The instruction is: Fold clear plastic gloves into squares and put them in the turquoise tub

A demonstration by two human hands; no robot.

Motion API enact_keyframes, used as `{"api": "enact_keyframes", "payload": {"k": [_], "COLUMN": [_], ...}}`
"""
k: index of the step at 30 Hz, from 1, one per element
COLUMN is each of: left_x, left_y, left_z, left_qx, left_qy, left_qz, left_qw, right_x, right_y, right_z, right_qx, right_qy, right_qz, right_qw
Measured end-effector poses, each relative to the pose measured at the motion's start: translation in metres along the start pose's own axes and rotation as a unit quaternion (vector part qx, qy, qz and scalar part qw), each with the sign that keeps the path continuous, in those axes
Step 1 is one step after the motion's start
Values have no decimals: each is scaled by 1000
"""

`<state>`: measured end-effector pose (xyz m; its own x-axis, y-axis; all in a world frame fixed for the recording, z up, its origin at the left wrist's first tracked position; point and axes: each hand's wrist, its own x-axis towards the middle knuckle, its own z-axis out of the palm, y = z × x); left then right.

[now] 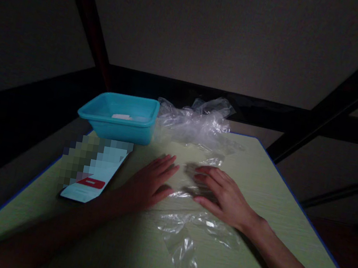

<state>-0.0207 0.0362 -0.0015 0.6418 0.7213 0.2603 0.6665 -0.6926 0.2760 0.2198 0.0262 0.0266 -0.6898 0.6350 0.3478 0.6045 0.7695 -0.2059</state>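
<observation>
A clear plastic bag lies spread on the table between my two hands, its crinkled end toward me. My left hand is at the bag's left side, fingers stretched out and palm down. Over its right side, my right hand has its fingers extended and apart, with the thumb separate. Neither hand grips anything that I can see. Exactly where the fingertips meet the film is hard to make out in the dim light. Beyond the hands sits a heap of crumpled clear plastic bags.
A turquoise plastic basin with something white inside stands at the back left. In front of it lies a phone with a lit, partly blurred screen. The pale green table has a blue edge. A wall with dark beams rises behind.
</observation>
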Motion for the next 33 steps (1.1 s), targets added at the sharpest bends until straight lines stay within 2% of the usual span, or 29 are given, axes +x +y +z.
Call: {"api": "enact_keyframes", "payload": {"k": [1,3,6,10,14,18,23,25,28,30,33], "left_x": [-1,-2,-3,-3,-4,-4,-4,-3,-1,1,2], "left_y": [1,4,8,10,11,11,10,8,6,5,7], "left_z": [0,-1,-2,-1,-1,-2,-2,-2,-6,-11,-17], "left_qx": [-13,-50,-109,-111,-76,-66,-136,-201,-306,-356,-407], "left_qy": [19,27,-31,-98,-122,-138,-109,-71,-31,-54,-127], "left_qz": [11,47,116,145,151,157,138,104,60,44,19], "left_qw": [1000,997,987,978,978,976,975,972,950,932,904], "right_x": [0,-2,-6,-11,-13,-15,-15,-14,-12,-11,-11], "right_y": [-7,-20,-36,-40,-40,-45,-48,-47,-42,-38,-31], "right_z": [-3,-5,-1,6,8,8,8,6,2,-1,-2], "right_qx": [21,71,115,161,151,116,122,153,238,297,362], "right_qy": [6,-26,-82,-132,-178,-187,-186,-198,-206,-197,-180], "right_qz": [-34,-112,-180,-179,-178,-184,-172,-156,-110,-66,30], "right_qw": [999,991,973,962,956,958,960,956,943,932,914]}}
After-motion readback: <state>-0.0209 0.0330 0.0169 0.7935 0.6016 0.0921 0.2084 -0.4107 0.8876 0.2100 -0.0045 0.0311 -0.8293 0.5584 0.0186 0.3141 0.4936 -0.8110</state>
